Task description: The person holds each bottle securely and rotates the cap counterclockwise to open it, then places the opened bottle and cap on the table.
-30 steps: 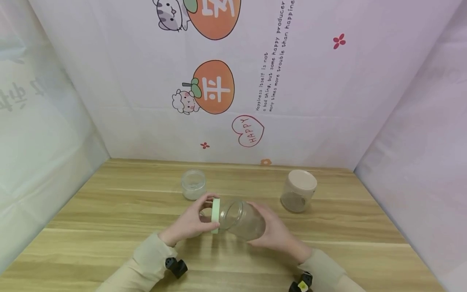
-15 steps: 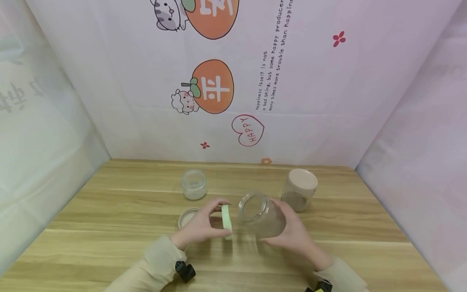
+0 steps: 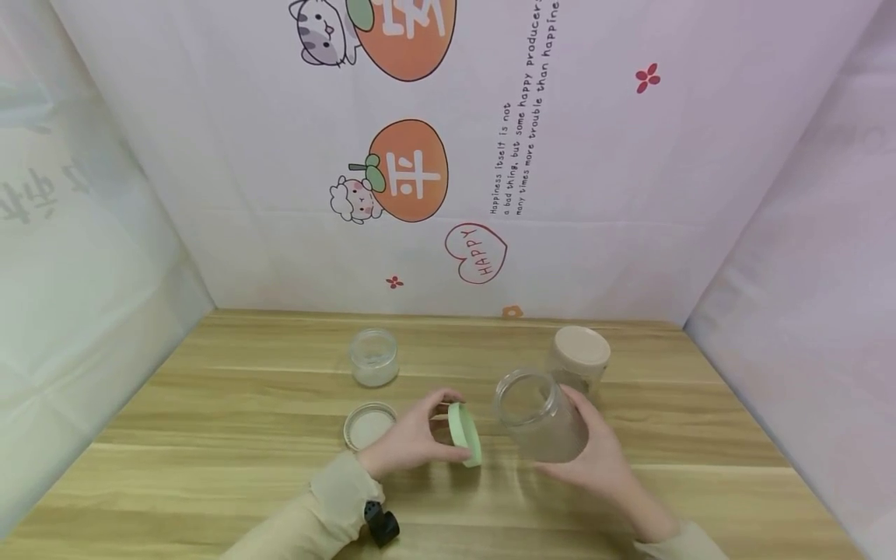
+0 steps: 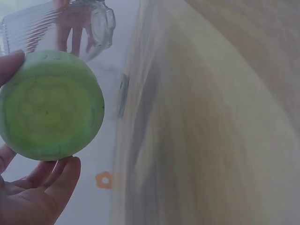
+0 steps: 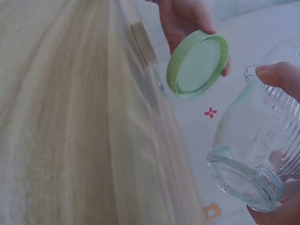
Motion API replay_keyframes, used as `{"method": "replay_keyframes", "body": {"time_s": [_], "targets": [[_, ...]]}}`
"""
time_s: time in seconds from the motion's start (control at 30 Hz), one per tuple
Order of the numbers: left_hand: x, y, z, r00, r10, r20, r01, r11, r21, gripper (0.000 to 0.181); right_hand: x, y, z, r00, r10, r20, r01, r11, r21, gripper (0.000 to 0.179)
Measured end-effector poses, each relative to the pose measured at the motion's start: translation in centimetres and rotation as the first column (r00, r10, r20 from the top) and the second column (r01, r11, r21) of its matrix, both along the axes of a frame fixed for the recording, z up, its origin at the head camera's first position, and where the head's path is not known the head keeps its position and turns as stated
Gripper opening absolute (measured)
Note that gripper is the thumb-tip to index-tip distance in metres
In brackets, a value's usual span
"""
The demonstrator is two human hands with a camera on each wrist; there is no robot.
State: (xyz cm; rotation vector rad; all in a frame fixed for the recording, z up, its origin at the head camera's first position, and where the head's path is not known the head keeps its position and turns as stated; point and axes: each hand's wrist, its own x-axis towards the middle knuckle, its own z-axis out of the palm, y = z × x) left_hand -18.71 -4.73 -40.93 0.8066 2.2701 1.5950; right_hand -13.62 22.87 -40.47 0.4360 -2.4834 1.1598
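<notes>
The head view gives us a person's two bare hands above a wood-grain table (image 3: 210, 435), both of them occupied. The left hand (image 3: 413, 442) pinches a pale green lid (image 3: 462, 435) by its edge, thumb on the near side and fingers on the far side, the disc standing nearly upright. The right hand (image 3: 598, 455) is spread wide around a clear glass jar (image 3: 549, 434), gripping its body from the right; the jar is tilted, its bare mouth turned up and to the left. We see the green lid to the left of that mouth, near but apart. In the right wrist view we can make out its hollow side and the fine ribs on the jar; the left wrist view shows us its outer face, with faint rounded marks.

Far left of the hands sits a small glass jar (image 3: 374, 359), and nearer to us, just beside the left hand, lies a round pale lid (image 3: 368, 425). On the far right we find a beige-topped jar (image 3: 579, 354), upright and partly hidden behind the held jar. A printed white backdrop (image 3: 595, 233) rises beyond the table.
</notes>
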Motion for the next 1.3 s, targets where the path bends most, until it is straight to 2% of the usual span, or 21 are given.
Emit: {"method": "replay_keyframes", "body": {"time_s": [0.27,0.47,0.7,1.03,1.3], "targets": [[-0.6,1.9,-1.2,0.999,-0.008,0.036,0.008,1.000,-0.005,0.065,0.4,1.2,0.2,0.998,-0.057,-0.008,0.057,0.997,-0.049,0.107],[-1.1,2.6,-1.6,0.993,-0.009,0.119,0.006,1.000,0.021,0.067,0.7,1.6,0.0,0.998,-0.045,-0.037,0.043,0.998,-0.046,0.109],[-1.6,2.8,-2.2,0.980,-0.007,0.198,-0.011,0.996,0.089,0.065,0.9,1.6,0.1,0.998,-0.059,0.007,0.059,0.998,-0.025,0.107],[-2.1,2.5,-2.7,0.990,0.008,0.143,-0.014,0.999,0.036,0.073,1.0,1.5,0.0,0.996,-0.049,0.080,0.049,0.999,0.004,0.105],[-2.3,2.4,-2.8,0.997,0.022,0.078,-0.019,0.999,-0.047,0.079,1.1,1.3,-0.4,0.997,-0.032,0.066,0.032,0.999,0.008,0.106]]}}
